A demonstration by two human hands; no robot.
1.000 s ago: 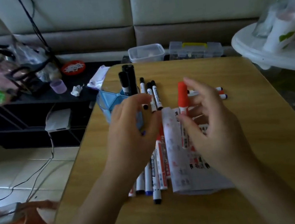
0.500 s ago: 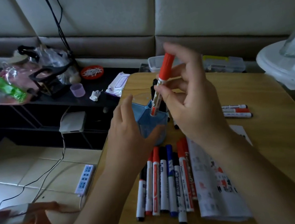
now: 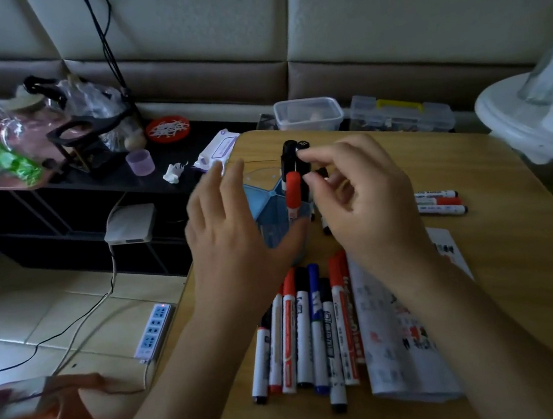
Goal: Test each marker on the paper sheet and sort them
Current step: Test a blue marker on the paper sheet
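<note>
On the wooden table (image 3: 504, 286), seen from the head camera, we find a blue holder (image 3: 266, 207) near the far left edge, with a red-capped marker (image 3: 292, 192) standing upright in it, cap up, beside some black markers (image 3: 291, 152) in the same holder. We judge that upright storage marks this holder as one sorting destination, and that the red marker counts as sorted. Our left hand (image 3: 233, 238) is spread wide around the near side of the holder, fingers straight and thumb low by its front wall, most likely to keep it from tipping; blur stops us telling whether it actually touches. Our right hand (image 3: 368, 209) hovers just right of the red marker with its fingers loosely curled and a gap between thumb and forefinger, gripping nothing that we can see. Nearer to us, a row of markers (image 3: 302, 330) lies side by side, caps pointing away, probably laid out so each can be picked in turn. Just beside that row on the right lies the paper sheet (image 3: 396, 333), close at hand for test strokes. Three more markers (image 3: 439, 202) lie apart on the far right, seemingly a separate pile.
</note>
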